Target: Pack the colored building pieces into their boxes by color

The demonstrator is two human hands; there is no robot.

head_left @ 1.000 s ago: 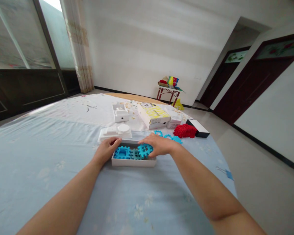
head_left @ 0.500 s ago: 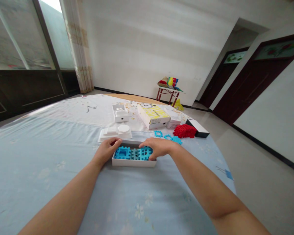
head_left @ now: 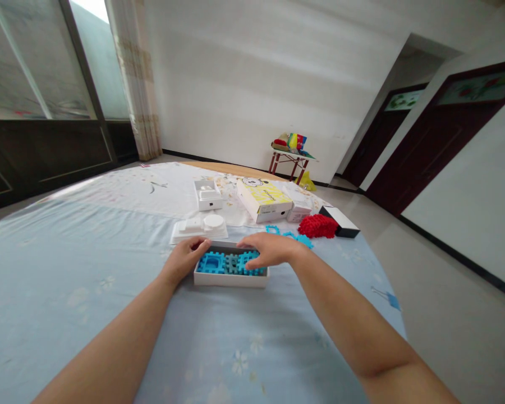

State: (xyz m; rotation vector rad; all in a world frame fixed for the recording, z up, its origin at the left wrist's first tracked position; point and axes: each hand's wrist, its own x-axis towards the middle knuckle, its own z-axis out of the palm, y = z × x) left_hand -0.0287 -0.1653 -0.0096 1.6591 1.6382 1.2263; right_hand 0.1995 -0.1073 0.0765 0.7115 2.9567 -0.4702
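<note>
A shallow white box (head_left: 231, 280) stands on the blue cloth in front of me, holding several blue interlocking plastic pieces (head_left: 212, 262) and a greyish-blue one (head_left: 231, 264) in the middle. My left hand (head_left: 188, 255) grips the box's back left corner, thumb along the rim. Over the right end of the box is my right hand (head_left: 267, 249), its fingers and thumb spread above a blue piece (head_left: 244, 259). The thumb overlaps that piece; whether it presses on it, I cannot tell. Part of the box's right end is hidden under this hand.
Behind the box lie a white moulded tray (head_left: 200, 226) and an open white box (head_left: 207, 196). Farther right are a yellow-and-white box (head_left: 263, 199), loose blue pieces (head_left: 303, 241), a red textured pile (head_left: 318, 225) and a black-and-white box (head_left: 340, 221).
My right thumb has shifted left and up from the box's right edge, over the blue piece. My left hand keeps its hold on the corner.
</note>
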